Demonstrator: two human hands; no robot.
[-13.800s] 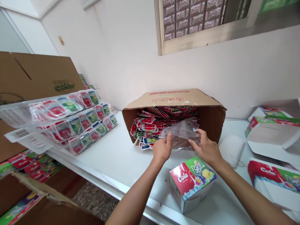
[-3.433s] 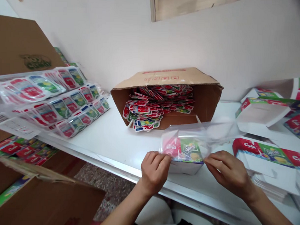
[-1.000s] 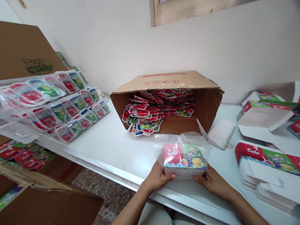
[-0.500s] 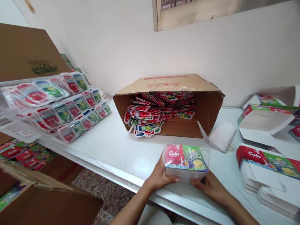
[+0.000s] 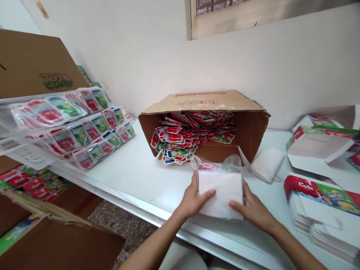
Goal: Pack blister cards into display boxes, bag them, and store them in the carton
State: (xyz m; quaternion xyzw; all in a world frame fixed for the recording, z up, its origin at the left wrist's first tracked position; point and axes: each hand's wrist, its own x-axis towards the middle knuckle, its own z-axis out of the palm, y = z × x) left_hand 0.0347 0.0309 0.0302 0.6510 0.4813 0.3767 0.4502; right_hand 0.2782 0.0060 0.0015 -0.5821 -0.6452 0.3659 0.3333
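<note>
I hold a small carton wrapped in a clear plastic bag, tipped so its plain white face points at me and its printed top faces away. My left hand grips the carton's left side, thumb on the white face. On the right side my right hand holds it, fingers pressed to the face. The bag's loose end sticks up behind the carton. It rests on the white table.
A brown cardboard box lies on its side behind, full of red and green sachets. Plastic racks of sachets stand at left. Flat printed cartons are stacked at right, a white pad beside the box. An open cardboard box sits below left.
The carton has been tipped back, so its white face shows instead of the printed top. Both hands stayed on its sides. Earlier I pulled the bag over it.
</note>
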